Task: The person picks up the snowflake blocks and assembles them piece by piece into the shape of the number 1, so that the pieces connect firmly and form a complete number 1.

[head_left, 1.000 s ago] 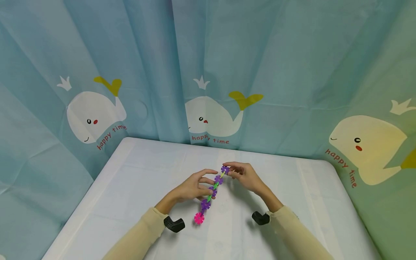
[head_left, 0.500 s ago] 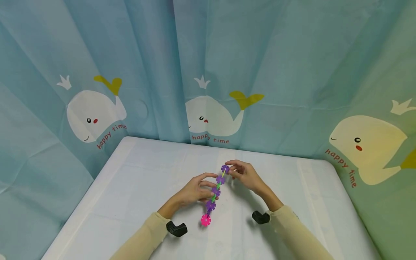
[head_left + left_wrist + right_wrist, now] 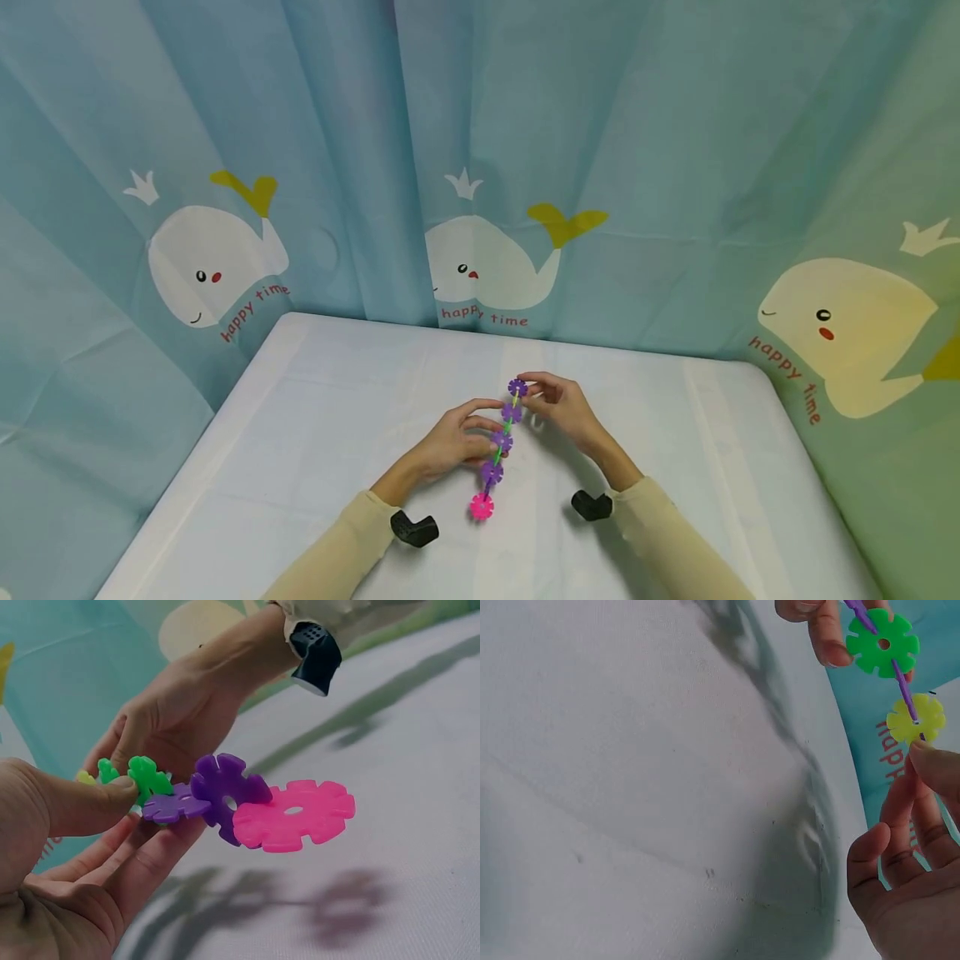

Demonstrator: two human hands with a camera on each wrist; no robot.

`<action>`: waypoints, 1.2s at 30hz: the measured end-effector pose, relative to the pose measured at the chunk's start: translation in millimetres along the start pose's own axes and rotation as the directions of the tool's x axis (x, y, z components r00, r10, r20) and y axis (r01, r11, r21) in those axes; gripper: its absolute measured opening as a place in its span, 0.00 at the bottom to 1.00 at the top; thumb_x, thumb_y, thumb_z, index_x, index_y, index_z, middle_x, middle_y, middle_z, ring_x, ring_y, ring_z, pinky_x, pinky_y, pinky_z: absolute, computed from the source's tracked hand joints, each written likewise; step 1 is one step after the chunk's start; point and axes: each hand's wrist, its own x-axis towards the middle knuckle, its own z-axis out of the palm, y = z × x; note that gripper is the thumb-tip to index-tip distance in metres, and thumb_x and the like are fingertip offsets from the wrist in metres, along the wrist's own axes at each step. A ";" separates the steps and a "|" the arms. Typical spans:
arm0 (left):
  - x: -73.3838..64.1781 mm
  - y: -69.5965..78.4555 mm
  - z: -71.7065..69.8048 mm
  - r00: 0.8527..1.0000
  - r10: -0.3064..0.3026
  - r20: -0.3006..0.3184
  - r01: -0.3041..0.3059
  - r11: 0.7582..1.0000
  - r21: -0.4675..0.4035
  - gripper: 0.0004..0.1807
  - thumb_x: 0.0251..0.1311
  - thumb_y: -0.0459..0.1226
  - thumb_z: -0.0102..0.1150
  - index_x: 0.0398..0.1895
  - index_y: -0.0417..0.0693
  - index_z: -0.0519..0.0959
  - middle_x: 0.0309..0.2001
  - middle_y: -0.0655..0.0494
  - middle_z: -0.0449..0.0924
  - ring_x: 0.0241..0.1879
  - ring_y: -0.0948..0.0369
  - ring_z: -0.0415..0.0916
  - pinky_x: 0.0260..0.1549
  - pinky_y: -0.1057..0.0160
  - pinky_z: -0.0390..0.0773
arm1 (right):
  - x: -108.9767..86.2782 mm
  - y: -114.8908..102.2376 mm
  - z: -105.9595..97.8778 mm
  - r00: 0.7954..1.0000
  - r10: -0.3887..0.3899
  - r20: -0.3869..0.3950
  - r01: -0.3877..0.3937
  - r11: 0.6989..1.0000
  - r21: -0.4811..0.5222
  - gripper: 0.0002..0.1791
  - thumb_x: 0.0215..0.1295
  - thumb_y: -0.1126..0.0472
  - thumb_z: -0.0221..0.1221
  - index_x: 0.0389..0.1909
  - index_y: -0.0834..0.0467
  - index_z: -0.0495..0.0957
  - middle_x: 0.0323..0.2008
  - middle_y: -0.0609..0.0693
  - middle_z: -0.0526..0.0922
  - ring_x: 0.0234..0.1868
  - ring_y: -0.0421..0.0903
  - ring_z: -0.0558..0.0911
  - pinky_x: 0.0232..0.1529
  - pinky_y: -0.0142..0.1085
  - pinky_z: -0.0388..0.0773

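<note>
A chain of notched plastic snowflake discs, linked edge to edge at alternating angles, spans both hands above the table. Its near end is a pink disc, joined to a purple disc. Farther along come more purple discs, green discs and a yellow disc. My left hand pinches the middle of the chain between thumb and fingers, other fingers spread along it. With thumb and fingertips, my right hand pinches the purple disc at the far end, just past the yellow one.
The white-covered table lies beneath both hands, with shadows of the chain and arms on it. Behind it hangs a blue curtain printed with whales. Black wrist-worn devices sit at both sleeve cuffs.
The pink near end of the chain has swung to the right, and the chain stands more upright in the head view. My left hand has shifted slightly right; my right hand stays nearly in place.
</note>
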 end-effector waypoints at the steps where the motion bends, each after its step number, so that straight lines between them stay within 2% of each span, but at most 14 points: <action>1: 0.4 -0.5 -0.2 1.000 0.000 0.004 0.000 1.000 -0.004 0.35 0.67 0.24 0.61 0.75 0.56 0.67 0.58 0.44 0.78 0.46 0.48 0.87 0.34 0.61 0.84 | 0.6 0.5 0.0 1.000 0.003 -0.005 -0.003 1.000 -0.005 0.22 0.68 0.66 0.67 0.62 0.62 0.79 0.43 0.64 0.83 0.36 0.58 0.82 0.32 0.37 0.78; 6: 3.4 -4.1 -0.6 1.000 -0.006 0.006 0.007 1.000 -0.016 0.36 0.67 0.24 0.60 0.75 0.55 0.66 0.58 0.44 0.77 0.47 0.47 0.87 0.33 0.62 0.84 | 3.1 1.2 -0.9 1.000 0.018 -0.013 -0.019 0.999 -0.039 0.21 0.68 0.64 0.67 0.61 0.60 0.81 0.43 0.61 0.83 0.36 0.60 0.81 0.30 0.37 0.77; 11: 7.8 -5.4 0.9 1.000 -0.007 -0.006 0.007 1.000 -0.023 0.36 0.68 0.23 0.59 0.76 0.51 0.65 0.57 0.41 0.77 0.47 0.49 0.87 0.34 0.62 0.84 | 8.2 2.3 -2.4 1.000 -0.006 -0.015 0.005 0.996 -0.093 0.19 0.68 0.64 0.67 0.59 0.60 0.83 0.41 0.58 0.85 0.34 0.57 0.81 0.29 0.35 0.76; 16: 11.9 -5.2 2.2 1.000 -0.016 -0.023 0.015 1.000 -0.023 0.35 0.66 0.22 0.60 0.75 0.51 0.66 0.56 0.41 0.78 0.43 0.53 0.87 0.35 0.60 0.85 | 12.6 3.5 -3.8 1.000 -0.008 0.008 0.009 0.990 -0.143 0.18 0.68 0.63 0.67 0.58 0.59 0.83 0.39 0.55 0.85 0.31 0.51 0.79 0.27 0.32 0.73; 22: 17.8 -8.8 0.8 1.000 -0.008 -0.030 0.008 1.000 0.000 0.35 0.66 0.23 0.62 0.74 0.52 0.67 0.54 0.44 0.80 0.44 0.52 0.87 0.35 0.59 0.86 | 5.1 -27.2 -2.4 0.999 0.002 0.054 0.005 0.991 -0.136 0.20 0.69 0.69 0.64 0.59 0.70 0.79 0.41 0.68 0.84 0.35 0.70 0.78 0.27 0.32 0.72; 23: 18.6 -9.5 0.6 0.999 -0.005 -0.032 0.006 1.000 0.006 0.35 0.66 0.24 0.62 0.74 0.52 0.68 0.54 0.44 0.80 0.43 0.53 0.87 0.35 0.58 0.86 | 5.0 -29.9 -2.2 0.998 0.006 0.061 0.003 0.991 -0.136 0.19 0.69 0.70 0.63 0.59 0.71 0.78 0.41 0.70 0.84 0.36 0.73 0.77 0.26 0.32 0.72; 25: 19.8 -10.2 0.6 0.999 0.000 -0.038 0.001 1.000 0.015 0.35 0.65 0.24 0.63 0.74 0.52 0.68 0.54 0.45 0.80 0.43 0.53 0.87 0.35 0.58 0.86 | 9.5 -21.1 -2.9 0.998 0.021 0.064 -0.012 0.990 -0.141 0.20 0.69 0.70 0.63 0.60 0.71 0.78 0.42 0.70 0.84 0.37 0.74 0.77 0.26 0.32 0.72; 30: 22.0 -10.3 1.5 0.998 0.012 -0.060 -0.011 1.000 0.018 0.34 0.64 0.24 0.64 0.72 0.51 0.69 0.52 0.45 0.81 0.41 0.54 0.86 0.37 0.55 0.86 | 21.6 3.0 -5.1 0.998 0.019 0.060 -0.009 0.988 -0.155 0.20 0.70 0.68 0.63 0.61 0.69 0.78 0.42 0.68 0.85 0.35 0.70 0.77 0.25 0.32 0.71; 36: 25.3 -12.7 1.1 0.996 0.030 -0.081 -0.026 0.999 0.042 0.34 0.64 0.22 0.64 0.72 0.49 0.70 0.51 0.44 0.82 0.41 0.54 0.87 0.36 0.56 0.86 | 26.9 9.8 -5.3 0.999 0.006 0.035 0.000 0.985 -0.171 0.19 0.68 0.64 0.67 0.59 0.63 0.82 0.39 0.61 0.84 0.30 0.56 0.78 0.24 0.31 0.71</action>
